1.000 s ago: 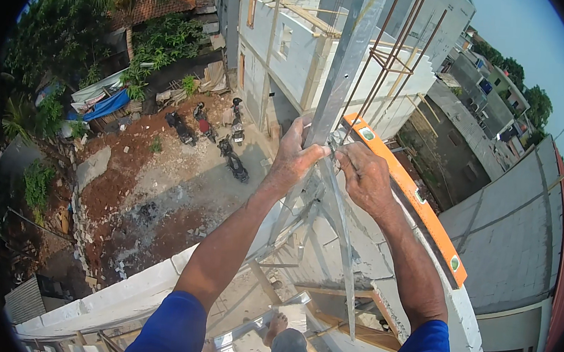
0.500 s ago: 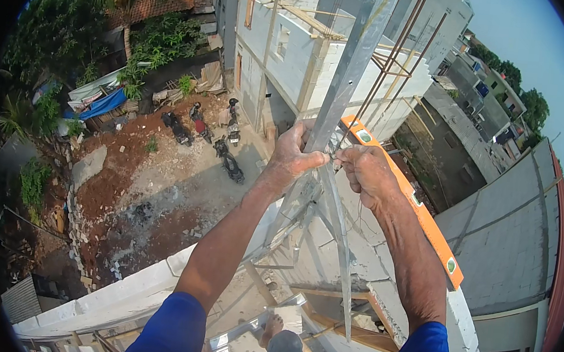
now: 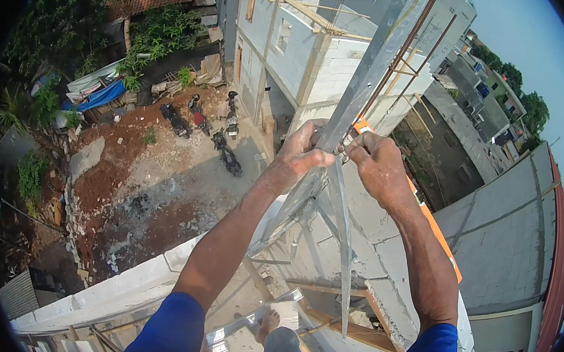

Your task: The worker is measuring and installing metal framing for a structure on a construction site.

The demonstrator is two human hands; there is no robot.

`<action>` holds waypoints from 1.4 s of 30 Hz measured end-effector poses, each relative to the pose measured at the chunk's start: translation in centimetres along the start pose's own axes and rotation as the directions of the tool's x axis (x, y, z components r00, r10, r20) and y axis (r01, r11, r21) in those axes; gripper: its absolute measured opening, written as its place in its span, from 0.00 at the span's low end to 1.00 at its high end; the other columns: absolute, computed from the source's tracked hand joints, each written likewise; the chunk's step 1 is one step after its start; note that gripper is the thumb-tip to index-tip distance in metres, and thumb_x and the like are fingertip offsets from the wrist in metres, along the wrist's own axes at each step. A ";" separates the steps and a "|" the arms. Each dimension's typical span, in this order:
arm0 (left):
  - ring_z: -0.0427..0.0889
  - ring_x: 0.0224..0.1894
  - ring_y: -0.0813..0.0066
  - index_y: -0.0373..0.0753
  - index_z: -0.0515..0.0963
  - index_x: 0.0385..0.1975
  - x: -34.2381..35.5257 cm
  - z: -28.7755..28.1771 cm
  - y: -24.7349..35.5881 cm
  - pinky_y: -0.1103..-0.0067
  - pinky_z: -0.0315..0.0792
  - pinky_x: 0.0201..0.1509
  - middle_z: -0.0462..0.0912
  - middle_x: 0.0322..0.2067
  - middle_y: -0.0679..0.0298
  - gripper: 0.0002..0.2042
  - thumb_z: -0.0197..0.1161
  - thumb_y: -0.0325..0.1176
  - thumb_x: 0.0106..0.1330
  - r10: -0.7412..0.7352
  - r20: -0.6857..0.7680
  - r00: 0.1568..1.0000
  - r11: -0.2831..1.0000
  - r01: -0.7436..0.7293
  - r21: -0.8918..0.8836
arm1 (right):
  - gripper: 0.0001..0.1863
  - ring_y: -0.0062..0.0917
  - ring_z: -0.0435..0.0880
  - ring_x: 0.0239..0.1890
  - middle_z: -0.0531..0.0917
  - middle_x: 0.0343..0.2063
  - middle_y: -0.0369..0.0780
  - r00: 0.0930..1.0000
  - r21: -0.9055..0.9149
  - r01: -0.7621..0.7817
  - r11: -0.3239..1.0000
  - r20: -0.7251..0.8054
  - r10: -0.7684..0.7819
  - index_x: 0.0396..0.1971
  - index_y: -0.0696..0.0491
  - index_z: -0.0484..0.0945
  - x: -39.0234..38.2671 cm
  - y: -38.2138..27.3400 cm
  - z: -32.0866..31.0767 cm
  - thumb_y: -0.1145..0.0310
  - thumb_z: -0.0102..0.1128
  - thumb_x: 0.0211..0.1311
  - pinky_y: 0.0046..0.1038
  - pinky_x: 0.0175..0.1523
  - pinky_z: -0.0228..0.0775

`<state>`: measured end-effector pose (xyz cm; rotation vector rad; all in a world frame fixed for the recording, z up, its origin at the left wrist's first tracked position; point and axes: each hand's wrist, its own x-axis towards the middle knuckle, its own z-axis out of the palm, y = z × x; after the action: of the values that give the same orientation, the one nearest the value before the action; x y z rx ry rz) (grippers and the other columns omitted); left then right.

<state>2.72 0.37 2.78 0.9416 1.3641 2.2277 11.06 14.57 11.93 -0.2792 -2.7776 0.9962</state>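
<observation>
My left hand [image 3: 300, 156] is wrapped round an upright silver metal channel [image 3: 371, 76] at the top of a pale block wall. My right hand [image 3: 378, 165] pinches a thin wire [image 3: 343, 152] at the joint just right of the channel, its fingertips partly hidden. A thinner metal strip [image 3: 339, 228] slopes down from my hands. Rusty rebar rods [image 3: 403, 69] rise behind the joint. An orange spirit level [image 3: 445, 238] lies along the wall top, largely hidden by my right forearm.
Below lie a white block wall edge [image 3: 125, 279], timber framing [image 3: 323, 317] and my bare foot [image 3: 267, 325]. Parked motorbikes [image 3: 227, 154] stand in the dirt yard far down on the left. An unfinished block building [image 3: 288, 62] faces me; a grey wall with red roof edging [image 3: 505, 229] is right.
The channel's top has tilted to the right, closer to the rebar. My right hand has shifted slightly right and up, turning at the joint; the level is now more covered by my arm.
</observation>
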 end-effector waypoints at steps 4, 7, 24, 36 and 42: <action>0.71 0.53 0.72 0.33 0.61 0.59 0.1 -0.4 -0.7 0.74 0.60 0.61 0.74 0.46 0.60 0.36 0.63 0.36 0.46 -0.009 0.036 0.999 0.998 0.011 -0.069 | 0.11 0.21 0.70 0.27 0.75 0.21 0.36 0.998 0.136 -0.054 0.989 0.027 0.051 0.30 0.64 0.79 -0.1 0.8 0.1 0.70 0.56 0.57 0.28 0.36 0.62; 0.72 0.50 0.72 0.33 0.61 0.59 0.2 -0.8 -1.6 0.76 0.65 0.57 0.74 0.46 0.59 0.36 0.62 0.33 0.46 0.027 0.075 0.997 0.979 -0.011 -0.205 | 0.12 0.22 0.70 0.27 0.76 0.21 0.37 0.996 0.268 -0.090 0.959 0.042 0.081 0.30 0.66 0.79 -0.3 0.7 0.2 0.70 0.56 0.57 0.28 0.36 0.62; 0.72 0.54 0.69 0.30 0.60 0.59 0.4 -0.4 -0.8 0.73 0.64 0.61 0.74 0.50 0.57 0.35 0.66 0.30 0.48 -0.013 0.055 0.998 0.991 0.020 -0.135 | 0.13 0.34 0.80 0.30 0.80 0.23 0.49 0.998 0.096 0.064 0.993 0.011 -0.065 0.35 0.61 0.78 0.6 2.3 0.1 0.66 0.54 0.60 0.35 0.41 0.69; 0.76 0.38 0.79 0.29 0.67 0.52 1.0 0.8 -2.2 0.80 0.71 0.45 0.78 0.36 0.59 0.29 0.66 0.32 0.49 0.152 -0.155 0.976 0.988 -0.153 0.009 | 0.09 0.36 0.80 0.26 0.76 0.25 0.42 0.772 -0.474 0.580 0.662 0.061 -0.633 0.39 0.52 0.76 0.1 3.6 -1.1 0.73 0.62 0.57 0.37 0.30 0.69; 0.76 0.36 0.79 0.28 0.68 0.51 0.6 1.3 -1.3 0.80 0.71 0.44 0.77 0.34 0.61 0.28 0.65 0.33 0.48 0.118 -0.191 0.974 0.992 -0.107 0.064 | 0.12 0.30 0.82 0.28 0.72 0.29 0.38 0.650 -0.694 0.643 0.323 0.273 -0.709 0.39 0.48 0.74 0.5 4.4 -1.6 0.72 0.60 0.53 0.30 0.29 0.78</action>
<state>3.13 2.22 2.25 0.8564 1.4956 2.4343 11.41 19.03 10.40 0.7301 -2.5844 -0.4130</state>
